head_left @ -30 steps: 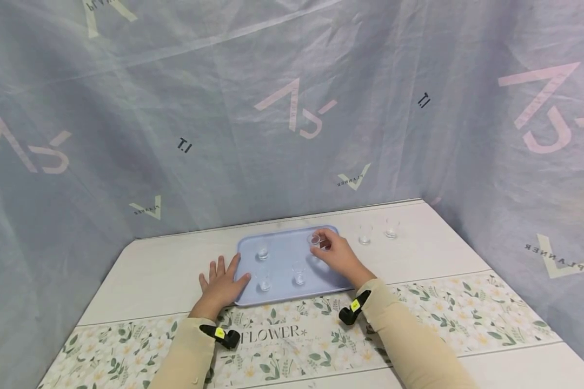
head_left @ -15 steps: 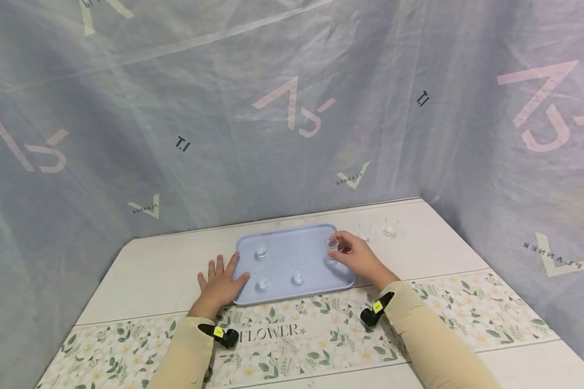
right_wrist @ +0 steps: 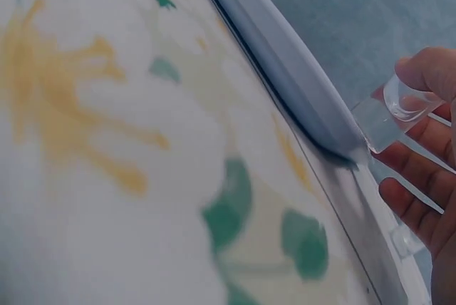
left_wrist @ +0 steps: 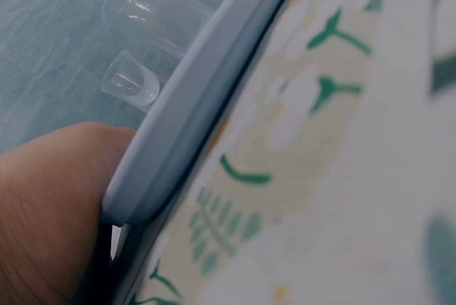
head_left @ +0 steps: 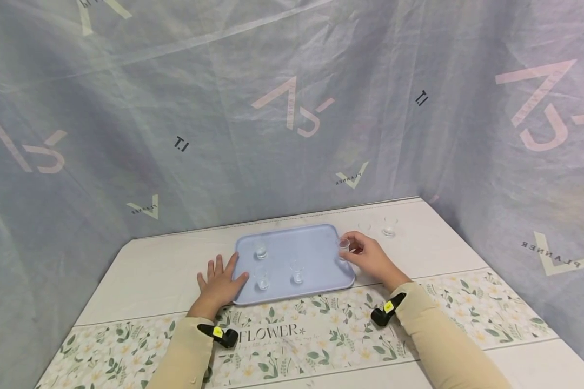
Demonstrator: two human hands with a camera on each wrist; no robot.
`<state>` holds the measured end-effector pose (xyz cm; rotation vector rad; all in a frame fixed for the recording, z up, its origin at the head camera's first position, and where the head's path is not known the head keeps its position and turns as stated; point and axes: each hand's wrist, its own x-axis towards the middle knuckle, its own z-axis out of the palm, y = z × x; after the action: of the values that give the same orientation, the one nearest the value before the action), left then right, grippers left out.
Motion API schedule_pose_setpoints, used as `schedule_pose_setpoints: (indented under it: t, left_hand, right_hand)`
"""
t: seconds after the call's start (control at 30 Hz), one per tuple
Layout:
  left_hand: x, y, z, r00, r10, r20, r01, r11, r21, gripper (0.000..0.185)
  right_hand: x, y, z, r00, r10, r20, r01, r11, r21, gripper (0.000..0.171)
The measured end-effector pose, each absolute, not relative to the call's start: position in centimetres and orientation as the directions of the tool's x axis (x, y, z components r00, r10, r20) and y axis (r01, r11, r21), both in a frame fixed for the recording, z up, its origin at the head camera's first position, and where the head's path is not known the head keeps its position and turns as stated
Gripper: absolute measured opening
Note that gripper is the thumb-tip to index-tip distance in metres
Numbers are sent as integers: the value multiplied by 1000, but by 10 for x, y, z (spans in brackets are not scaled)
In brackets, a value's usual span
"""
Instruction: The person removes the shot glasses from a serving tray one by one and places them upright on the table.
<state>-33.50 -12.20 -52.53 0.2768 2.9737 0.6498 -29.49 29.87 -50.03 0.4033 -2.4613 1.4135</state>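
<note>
A pale blue tray [head_left: 316, 237] lies on the table with three small clear glasses on it [head_left: 260, 249] [head_left: 263, 281] [head_left: 297, 273]. My right hand [head_left: 365, 256] pinches a fourth small glass [head_left: 343, 247] over the tray's right rim; the right wrist view shows this glass [right_wrist: 395, 109] between my fingers [right_wrist: 417, 169], beside the tray edge [right_wrist: 285, 63]. My left hand [head_left: 220, 283] lies flat with spread fingers against the tray's left front corner. In the left wrist view my thumb [left_wrist: 50, 205] touches the tray rim [left_wrist: 192, 98], with two glasses [left_wrist: 132, 80] [left_wrist: 153, 9] beyond.
Two more clear glasses [head_left: 389, 227] [head_left: 365, 227] stand on the white table right of the tray. A floral runner [head_left: 297, 340] printed FLOWER crosses the table in front. Grey printed cloth [head_left: 292, 108] hangs close behind and on both sides.
My right hand has carried the small glass rightwards from the tray's back middle to its right rim. The left hand has stayed at the tray's left corner.
</note>
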Motion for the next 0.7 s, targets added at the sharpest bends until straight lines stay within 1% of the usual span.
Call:
schedule_pose_setpoints:
  t: [0.27,0.47,0.7]
  left_hand:
    - [-334,-122,-524,-979,197,-55,155,889,431,81]
    - [-334,-124,-524,-979,197,-56,155,890,428,81]
    - [-332,-122,-521,-979,200,-44,164,892,421,81]
  right_hand:
    - [-291,311,-502,-931,-50,361,-336,502,-797,32]
    - [-292,321,-505,-933,-35,358,-328,490,-807,35]
    - [-289,334,-502,-931,7,364,-306,529,-792,38]
